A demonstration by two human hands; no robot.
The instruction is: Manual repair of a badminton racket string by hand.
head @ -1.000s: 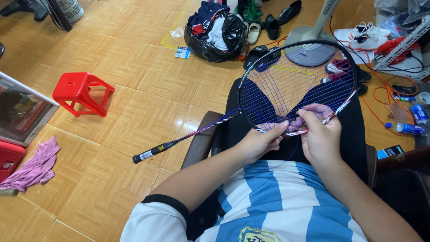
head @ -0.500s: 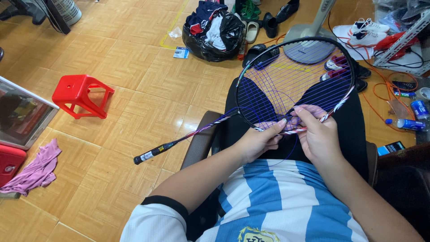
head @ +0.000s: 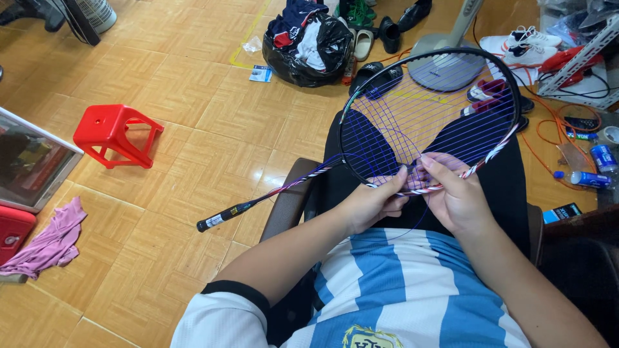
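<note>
Badminton racket (head: 412, 122) lies across the seated person's lap, its head to the right over the dark trousers and its thin shaft running down-left to the black grip end (head: 213, 222), which hangs out over the wooden floor (head: 193, 129). Purple strings (head: 412, 116) fill most of the frame, some crossing loosely near the middle. Both hands meet at the near edge of the frame: the left hand (head: 371, 203) is closed around the rim with fingertips pinching at the strings, and the right hand (head: 458, 196) is curled on the rim just beside it, fingers bent over the white and red banded part.

Judging from this hold, the risk is a string slipping from the pinch and going slack, since only fingertips keep it. The long shaft hanging unsupported could also swing the frame and twist it out of the grip.

Further out stand a red plastic stool (head: 116, 132), a black bag (head: 306, 38) stuffed with clothes, several shoes (head: 387, 32), a grey fan base (head: 445, 61), blue cans (head: 603, 158) and a pink cloth (head: 48, 241).
</note>
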